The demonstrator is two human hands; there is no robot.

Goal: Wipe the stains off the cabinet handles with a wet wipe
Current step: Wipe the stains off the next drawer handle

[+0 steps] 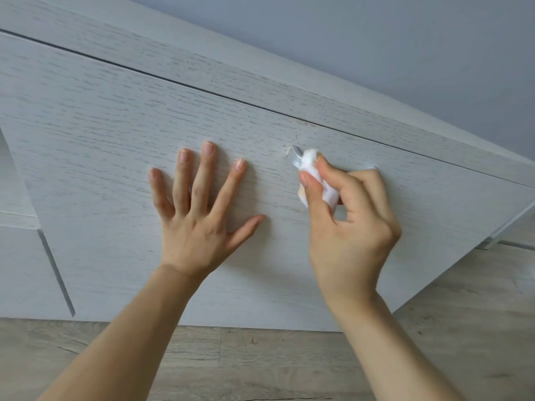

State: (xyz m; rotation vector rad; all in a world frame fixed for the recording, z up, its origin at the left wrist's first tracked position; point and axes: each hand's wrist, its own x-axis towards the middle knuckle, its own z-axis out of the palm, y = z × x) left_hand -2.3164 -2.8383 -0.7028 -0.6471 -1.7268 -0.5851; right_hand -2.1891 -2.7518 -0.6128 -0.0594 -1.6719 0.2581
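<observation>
A pale wood-grain cabinet door (115, 134) fills the view. Its silver handle (296, 157) shows only at its left end; the rest is hidden behind my right hand. My right hand (350, 224) pinches a folded white wet wipe (311, 166) and presses it against the handle. Small brownish specks (288, 146) mark the door just left of the handle. My left hand (199, 215) lies flat on the door with its fingers spread, a little left of the handle, holding nothing.
A second cabinet front (20, 256) with a thin metal edge strip (56, 270) stands at the lower left. Grey wood-look flooring (260, 360) runs along the bottom. A grey-blue wall (405, 53) is above the cabinet top.
</observation>
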